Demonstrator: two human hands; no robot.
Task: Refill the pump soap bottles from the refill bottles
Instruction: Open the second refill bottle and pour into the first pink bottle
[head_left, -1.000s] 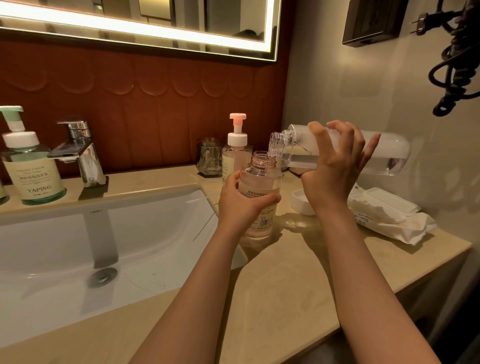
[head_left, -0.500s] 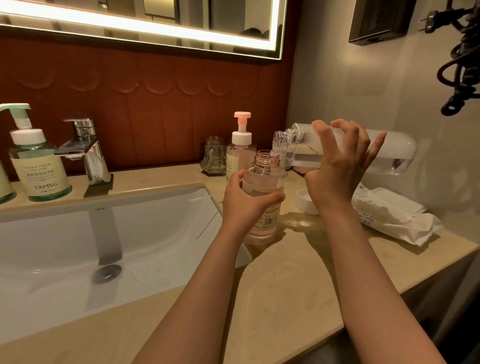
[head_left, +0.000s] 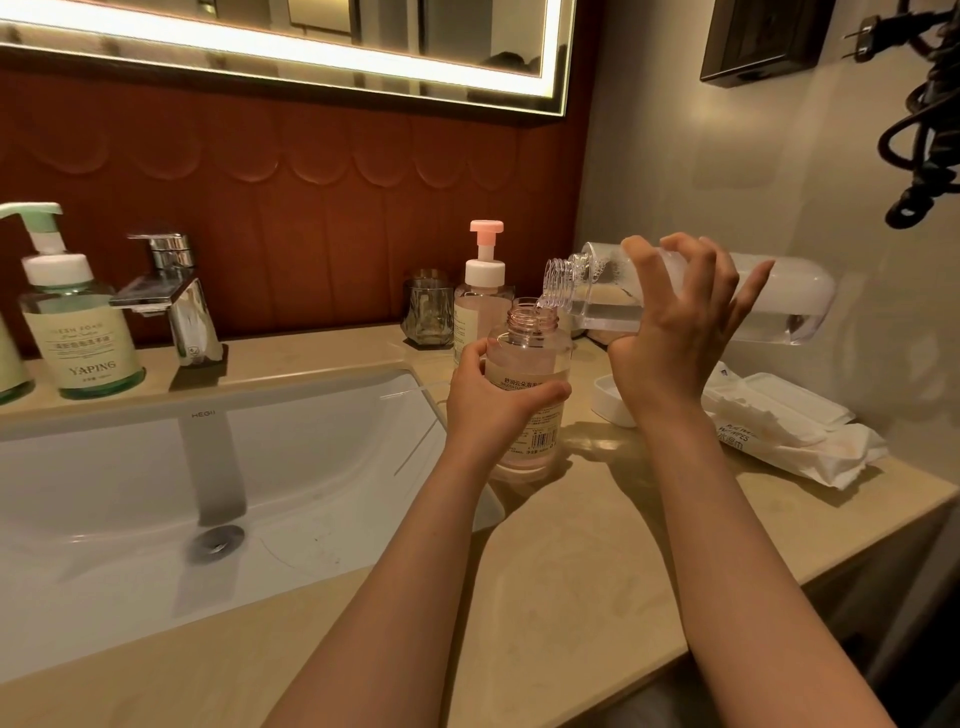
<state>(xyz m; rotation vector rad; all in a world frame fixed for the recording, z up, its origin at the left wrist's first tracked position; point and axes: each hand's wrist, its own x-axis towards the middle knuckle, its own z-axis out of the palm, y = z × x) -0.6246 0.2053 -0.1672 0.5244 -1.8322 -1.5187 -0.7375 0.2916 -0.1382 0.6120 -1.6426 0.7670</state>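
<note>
Far left: a green pump bottle (head_left: 78, 332) labelled YAPING stands upright on the beige counter (head_left: 571, 571), against the dark red wall panel.
Tap: a chrome faucet (head_left: 176, 301) stands just beside the green bottle, its spout reaching out over the white sink (head_left: 130, 467).
Back of counter: a dark glass tumbler (head_left: 428, 312) stands near the wall, and just beside it on the right a pink pump bottle (head_left: 483, 296) with its pump head on.
Left hand: the left hand (head_left: 493, 410) wraps fingers and thumb round an open pink bottle (head_left: 530, 343), holding it upright with its base on the counter at the right-hand edge of the sink.
Pour: the threaded neck of a clear refill bottle (head_left: 795, 301) sits just above the open bottle's mouth, and clear liquid shows at the neck's lip.
Right hand: the right hand (head_left: 670, 338) grasps the refill bottle around its middle, fingers curled over the top, and holds it tipped nearly level in the air; liquid lies along its lower side.
Beneath the right hand: a small white tub (head_left: 608, 397) sits on the counter, partly hidden by the wrist.
Far right: a pack of wet wipes (head_left: 779, 426) lies flat near the side wall.
Upper right: a coiled black cord (head_left: 924, 119) hangs on the wall.
</note>
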